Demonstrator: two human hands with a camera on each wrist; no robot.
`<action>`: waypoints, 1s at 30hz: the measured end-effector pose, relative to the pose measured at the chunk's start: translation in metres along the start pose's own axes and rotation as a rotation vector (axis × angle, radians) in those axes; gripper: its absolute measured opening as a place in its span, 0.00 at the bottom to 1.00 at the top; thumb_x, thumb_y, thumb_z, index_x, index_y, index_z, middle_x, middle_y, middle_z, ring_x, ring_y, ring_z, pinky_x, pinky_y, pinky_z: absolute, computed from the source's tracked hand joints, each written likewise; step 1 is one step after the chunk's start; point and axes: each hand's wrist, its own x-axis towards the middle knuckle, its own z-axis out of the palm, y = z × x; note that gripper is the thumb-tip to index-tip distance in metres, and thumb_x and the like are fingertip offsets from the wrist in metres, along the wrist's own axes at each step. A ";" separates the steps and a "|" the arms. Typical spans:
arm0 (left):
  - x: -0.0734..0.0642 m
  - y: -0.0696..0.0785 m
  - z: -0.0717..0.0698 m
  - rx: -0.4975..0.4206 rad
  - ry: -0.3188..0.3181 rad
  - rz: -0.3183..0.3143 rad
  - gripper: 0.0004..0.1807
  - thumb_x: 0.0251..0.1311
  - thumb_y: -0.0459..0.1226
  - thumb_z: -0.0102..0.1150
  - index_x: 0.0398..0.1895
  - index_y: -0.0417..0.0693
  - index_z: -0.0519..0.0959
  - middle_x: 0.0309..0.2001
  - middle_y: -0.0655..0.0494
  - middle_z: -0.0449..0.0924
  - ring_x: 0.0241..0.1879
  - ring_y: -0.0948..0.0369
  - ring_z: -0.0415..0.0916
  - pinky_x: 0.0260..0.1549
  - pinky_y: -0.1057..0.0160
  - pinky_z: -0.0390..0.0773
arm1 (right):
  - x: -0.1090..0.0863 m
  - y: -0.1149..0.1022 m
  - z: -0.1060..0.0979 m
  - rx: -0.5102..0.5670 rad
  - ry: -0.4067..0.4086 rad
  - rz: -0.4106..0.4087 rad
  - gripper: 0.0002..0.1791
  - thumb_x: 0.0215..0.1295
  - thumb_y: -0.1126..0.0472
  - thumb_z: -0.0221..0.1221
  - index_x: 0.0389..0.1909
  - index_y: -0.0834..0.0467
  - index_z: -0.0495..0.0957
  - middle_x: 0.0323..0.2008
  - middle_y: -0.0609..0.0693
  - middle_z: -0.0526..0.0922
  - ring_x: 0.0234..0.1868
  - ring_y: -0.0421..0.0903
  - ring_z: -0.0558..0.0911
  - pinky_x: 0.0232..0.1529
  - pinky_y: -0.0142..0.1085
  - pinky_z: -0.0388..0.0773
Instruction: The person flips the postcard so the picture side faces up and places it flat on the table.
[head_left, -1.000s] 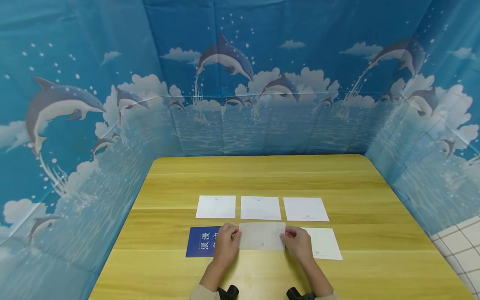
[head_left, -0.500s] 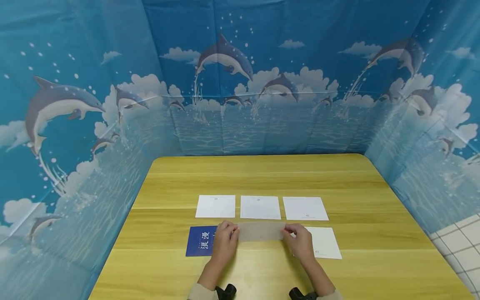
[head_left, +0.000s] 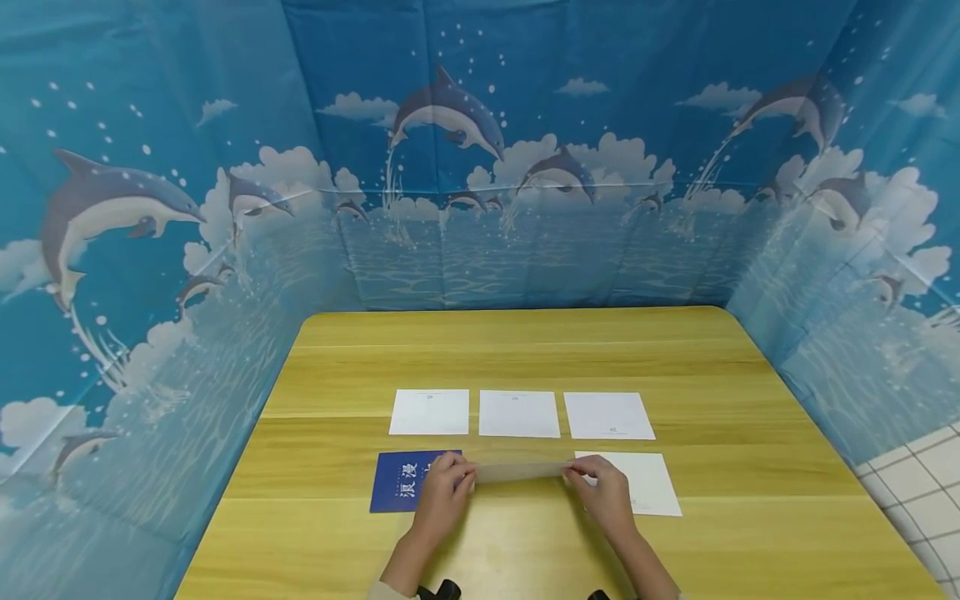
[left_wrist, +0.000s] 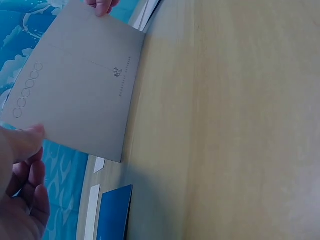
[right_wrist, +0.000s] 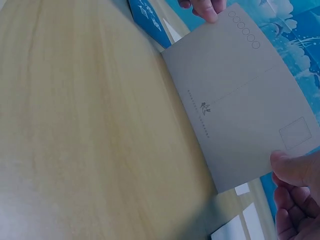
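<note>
A card (head_left: 521, 472) spans the gap between a person's two hands, over the near side of the table (head_left: 510, 350). The head camera catches it almost edge-on, as a thin pale strip; the wrist views show the printed face, with a row of small circles, a square outline and a little emblem whose fine lettering is too small to read. Whether its lower edge touches the table, I cannot tell.

The left hand (head_left: 444, 492) pinches one short end, thumb on the printed face; the fingertip behind is hidden by the card. The right hand (head_left: 602, 492) grips the opposite end likewise, its other fingers curled below the thumb.

The left hand covers part of a blue card (head_left: 401, 483) and its white characters. The right hand overlaps the inner side of a white card (head_left: 652, 483), hiding some of that edge. Beyond them lie three pale cards (head_left: 519, 414) in a row, fully visible, their small print illegible. The sleeves (head_left: 387, 592) are mostly cut off at the bottom, and the dolphin cloth (head_left: 480, 250) runs out of view above.
</note>
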 end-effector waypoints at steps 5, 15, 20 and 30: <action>-0.004 0.004 -0.003 -0.022 -0.058 -0.029 0.04 0.53 0.28 0.61 0.31 0.42 0.84 0.31 0.62 0.72 0.33 0.64 0.68 0.30 0.67 0.71 | -0.007 0.001 -0.004 -0.003 -0.016 -0.012 0.10 0.39 0.76 0.69 0.22 0.59 0.83 0.24 0.45 0.81 0.26 0.38 0.79 0.29 0.37 0.77; -0.013 0.008 -0.005 -0.039 -0.138 -0.114 0.06 0.53 0.30 0.61 0.34 0.47 0.84 0.29 0.67 0.69 0.32 0.67 0.66 0.31 0.69 0.71 | -0.020 0.002 -0.010 0.023 -0.056 0.009 0.12 0.40 0.77 0.67 0.23 0.58 0.83 0.25 0.43 0.81 0.28 0.37 0.78 0.29 0.33 0.77; -0.017 0.009 -0.007 -0.078 -0.167 -0.140 0.08 0.53 0.30 0.61 0.35 0.48 0.84 0.29 0.67 0.71 0.33 0.66 0.67 0.32 0.68 0.71 | -0.025 0.002 -0.013 0.049 -0.091 0.037 0.13 0.39 0.79 0.66 0.25 0.59 0.83 0.26 0.45 0.81 0.29 0.37 0.78 0.29 0.32 0.77; -0.026 0.009 -0.009 -0.163 -0.237 -0.195 0.08 0.55 0.29 0.59 0.38 0.43 0.83 0.33 0.63 0.76 0.34 0.66 0.73 0.34 0.67 0.75 | -0.029 0.002 -0.014 0.031 -0.168 0.107 0.14 0.40 0.81 0.64 0.25 0.60 0.84 0.26 0.47 0.82 0.29 0.41 0.79 0.28 0.30 0.77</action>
